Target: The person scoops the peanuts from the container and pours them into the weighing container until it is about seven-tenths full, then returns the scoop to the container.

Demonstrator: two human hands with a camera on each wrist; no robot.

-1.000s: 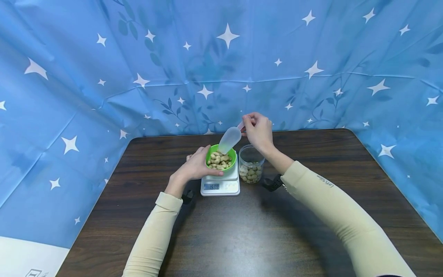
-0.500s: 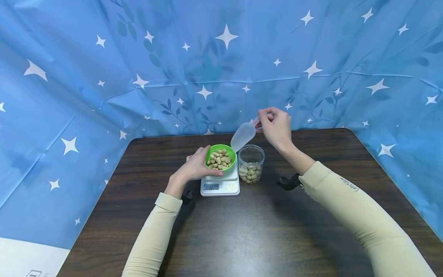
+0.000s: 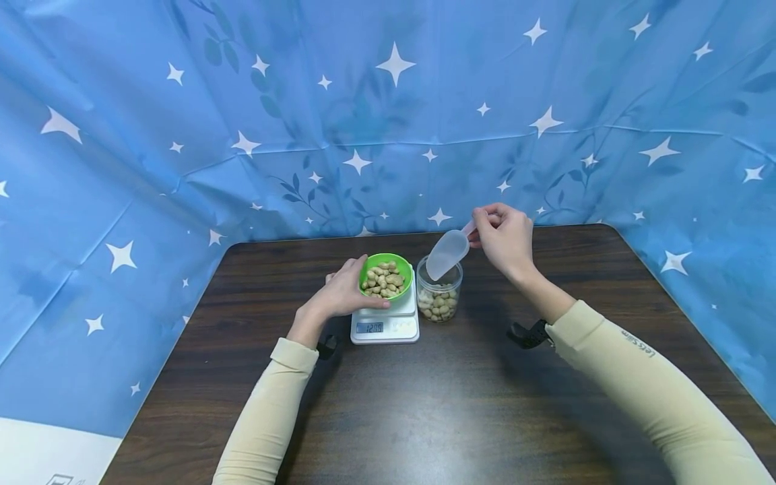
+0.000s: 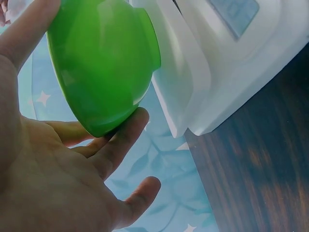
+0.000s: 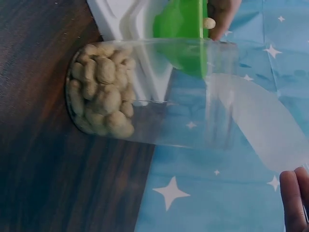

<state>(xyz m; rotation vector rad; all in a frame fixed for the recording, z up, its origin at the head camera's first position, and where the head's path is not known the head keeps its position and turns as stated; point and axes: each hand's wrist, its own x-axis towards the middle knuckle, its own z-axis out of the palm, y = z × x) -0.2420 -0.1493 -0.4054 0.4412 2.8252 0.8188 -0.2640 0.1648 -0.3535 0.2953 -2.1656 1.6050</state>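
My left hand [image 3: 342,291] grips the sides of a green bowl [image 4: 101,63] with thumb and fingers spread round it. The bowl, with peanuts [image 3: 384,279] in it, stands on a white kitchen scale [image 3: 403,329] with a lit display. My right hand [image 3: 508,237] pinches the handle of a translucent scoop [image 3: 447,254], which tilts down to the left with its tip at the mouth of a clear jar [image 5: 186,128]. No peanuts show in the scoop. Peanuts [image 5: 104,92] fill the lower part of the jar, right beside the scale.
A dark wood-grain table [image 3: 400,411] carries everything. Behind it hangs a blue cloth [image 3: 388,114] with white stars. A white sheet or panel [image 3: 48,448] shows at the lower left. Dark wrist straps are on both wrists.
My right hand has moved right with the scoop, from over the bowl to the jar's mouth. The left hand has stayed on the bowl. The scale's display reading has changed.
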